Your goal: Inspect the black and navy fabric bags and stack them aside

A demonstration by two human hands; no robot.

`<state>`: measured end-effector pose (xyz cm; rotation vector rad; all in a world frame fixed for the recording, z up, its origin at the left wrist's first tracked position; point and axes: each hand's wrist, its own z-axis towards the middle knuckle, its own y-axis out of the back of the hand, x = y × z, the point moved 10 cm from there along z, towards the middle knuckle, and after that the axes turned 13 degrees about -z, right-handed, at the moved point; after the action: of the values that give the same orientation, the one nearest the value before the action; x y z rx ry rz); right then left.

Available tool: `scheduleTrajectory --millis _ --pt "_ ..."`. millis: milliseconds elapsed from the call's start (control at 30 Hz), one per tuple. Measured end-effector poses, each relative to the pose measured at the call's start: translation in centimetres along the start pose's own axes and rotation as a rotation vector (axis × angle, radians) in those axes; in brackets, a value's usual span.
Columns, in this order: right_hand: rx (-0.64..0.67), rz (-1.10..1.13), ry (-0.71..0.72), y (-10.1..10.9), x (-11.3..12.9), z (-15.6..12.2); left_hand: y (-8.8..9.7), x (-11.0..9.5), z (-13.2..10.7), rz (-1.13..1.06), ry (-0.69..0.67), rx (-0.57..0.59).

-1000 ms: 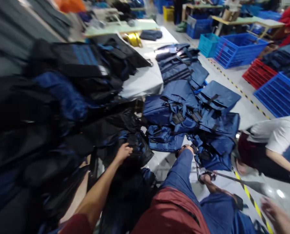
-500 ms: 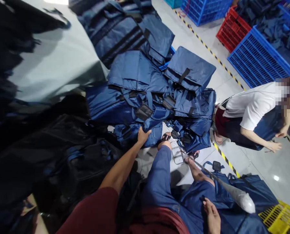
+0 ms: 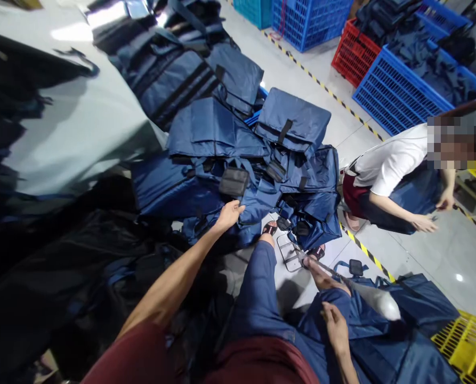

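The left hand (image 3: pixel 228 214) lies with its grip released, fingers spread, on the near edge of the pile of navy bags (image 3: pixel 217 138), just below the pile's one black patch (image 3: pixel 233 182). The right hand (image 3: pixel 336 326), its grip also released, rests on one navy bag (image 3: pixel 401 330) nearer than the pile. Beyond the pile, one red crate (image 3: pixel 352 53) stands between two blue crates (image 3: pixel 397 93). Any labels are too small to read.
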<state>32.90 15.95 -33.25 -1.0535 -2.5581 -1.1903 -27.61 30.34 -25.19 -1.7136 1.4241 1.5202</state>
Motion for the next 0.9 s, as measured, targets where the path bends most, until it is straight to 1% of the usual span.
scheduleTrajectory --millis 67,100,167,200,233,267,300,333,400,467,500,533,567,600,667,733,767,833,900 --pt "0.038 0.166 0.140 -1.7 4.3 -0.2 -0.4 -4.4 -3.4 -0.010 -0.040 0.068" --pt "0.043 0.218 0.193 -2.3 6.6 -0.5 -0.9 -6.7 -5.7 -0.025 -0.064 0.120" --pt "0.029 0.281 0.285 -2.7 11.1 -1.3 -2.8 -10.6 -11.7 -0.068 -0.102 0.257" --pt "0.028 0.302 0.335 -2.6 13.1 -2.0 -3.8 -12.0 -15.1 -0.086 -0.103 0.320" --pt "0.043 0.311 0.394 -2.3 14.8 -2.8 -4.9 -12.9 -18.5 -0.091 -0.096 0.374" --pt "0.074 0.300 0.459 -2.0 16.2 -3.8 -5.9 -13.5 -21.7 -0.081 -0.097 0.404" --pt "0.112 0.274 0.517 -1.5 17.0 -4.9 -6.8 -13.9 -24.7 -0.059 -0.122 0.420" --pt "0.149 0.241 0.561 -0.9 17.2 -6.1 -7.6 -14.2 -27.3 -0.033 -0.159 0.428" --pt "0.185 0.195 0.592 1.0 16.4 -8.3 -9.3 -14.4 -31.5 0.020 -0.272 0.428" --pt "0.140 0.228 0.575 4.0 15.5 -10.1 -10.9 -14.4 -34.4 0.063 -0.391 0.403" --pt "0.092 0.267 0.574 5.7 15.6 -11.0 -11.5 -14.5 -35.6 0.086 -0.452 0.374" --pt "0.038 0.299 0.590 7.3 16.3 -11.9 -12.0 -14.7 -36.6 0.115 -0.512 0.338" --pt "-0.013 0.312 0.617 8.6 17.5 -12.8 -12.5 -14.9 -37.6 0.149 -0.574 0.305" --pt "-0.050 0.296 0.656 9.5 19.3 -13.7 -13.0 -15.3 -38.6 0.187 -0.636 0.281" --pt "-0.085 0.165 0.732 10.0 23.8 -15.1 -14.3 -16.0 -40.8 0.271 -0.765 0.295" --pt "-0.062 -0.064 0.759 9.2 28.0 -15.7 -15.7 -16.5 -43.0 0.352 -0.881 0.349" --pt "-0.040 -0.200 0.748 8.7 29.5 -15.8 -16.2 -16.5 -43.8 0.388 -0.929 0.378" --pt "-0.041 -0.465 0.711 8.2 31.1 -16.0 -16.7 -16.2 -45.0 0.444 -1.000 0.428" --pt "-0.133 -0.648 0.698 8.5 31.3 -16.8 -15.9 -15.8 -45.2 0.451 -1.021 0.460"
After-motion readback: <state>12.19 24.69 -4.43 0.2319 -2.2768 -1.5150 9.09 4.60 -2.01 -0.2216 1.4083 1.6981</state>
